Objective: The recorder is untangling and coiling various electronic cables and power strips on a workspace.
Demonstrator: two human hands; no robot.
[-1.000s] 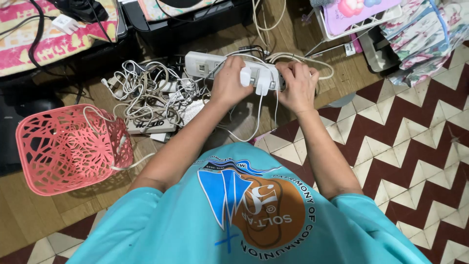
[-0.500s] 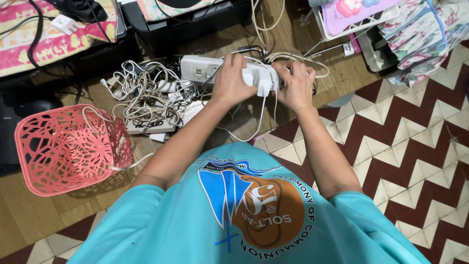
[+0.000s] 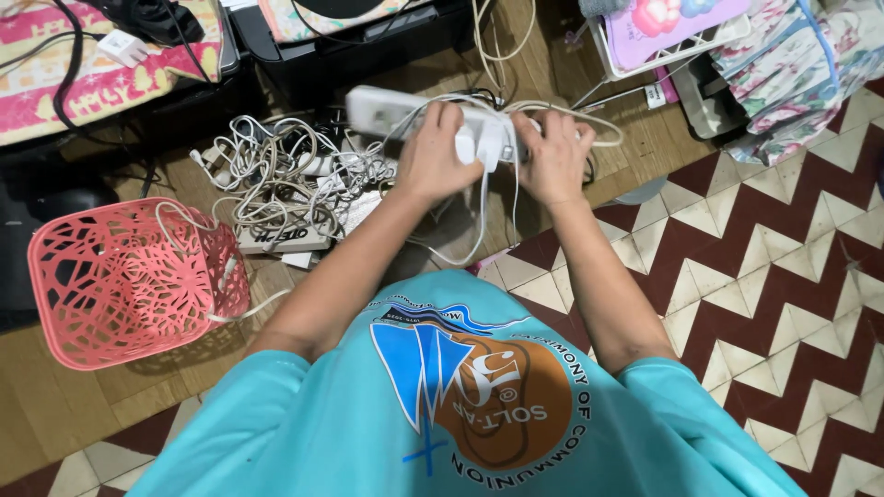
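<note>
We see first the floor, which has two parts: brown wooden planks (image 3: 110, 405) on the left and dark red and cream zigzag tiles (image 3: 773, 276) on the right. On the planks stands an open-weave coral-pink plastic basket (image 3: 129, 285), with one white cable hanging over its rim. Just beside it, toward the middle, lies a big tangled heap of white and grey cables and chargers (image 3: 276, 184). Behind the heap there is a low black case (image 3: 350, 46), and at the far right a bundle of flowered cloth (image 3: 801, 74).

In front of the chest, above the heap, both hands hold a long white plastic power strip (image 3: 387, 109) with cords wound about it. The left hand (image 3: 440, 156) has its fingers curled and closed around the middle of the strip. The right hand (image 3: 552, 156) closes in the same way on the right end, where a beige cord (image 3: 589, 124) makes a loop. Between the two hands a small white plug adapter (image 3: 490, 143) sits on the strip, and thin white wires (image 3: 483, 212) hang down from it.
</note>
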